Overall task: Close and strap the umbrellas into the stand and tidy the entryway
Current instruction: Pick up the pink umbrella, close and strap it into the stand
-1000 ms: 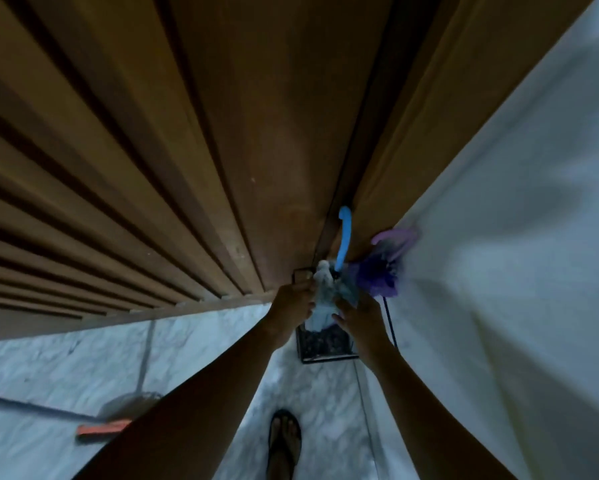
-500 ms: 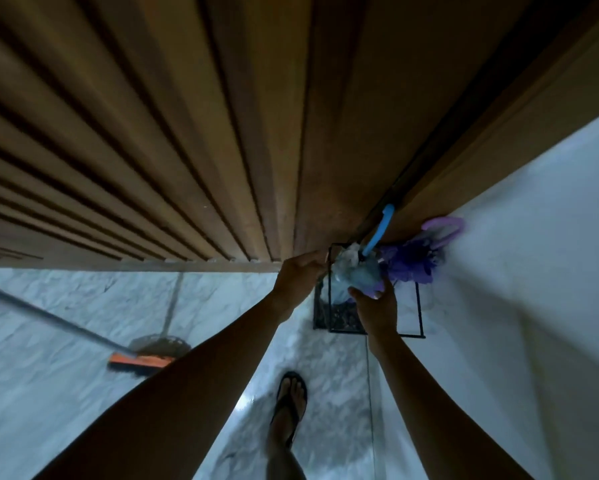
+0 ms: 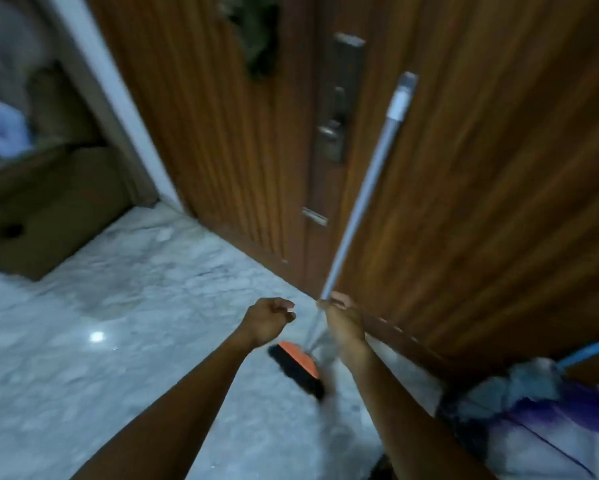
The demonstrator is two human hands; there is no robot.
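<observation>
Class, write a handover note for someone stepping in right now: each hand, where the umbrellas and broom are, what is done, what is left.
Left hand: fingers curled, empty, beside the broom handle.
Right hand: grips the broom low on its handle; brush end down by the floor, handle rising in front of the door.
Umbrellas: closed, bunched at lower right by the door; stand and straps too blurred to confirm.
Left: check the straps, then sweep or stow the broom.

A home entryway: slatted wooden front door [image 3: 429,168] with lock plate [image 3: 336,109], marble floor [image 3: 118,306], umbrellas [image 3: 551,393].
</observation>
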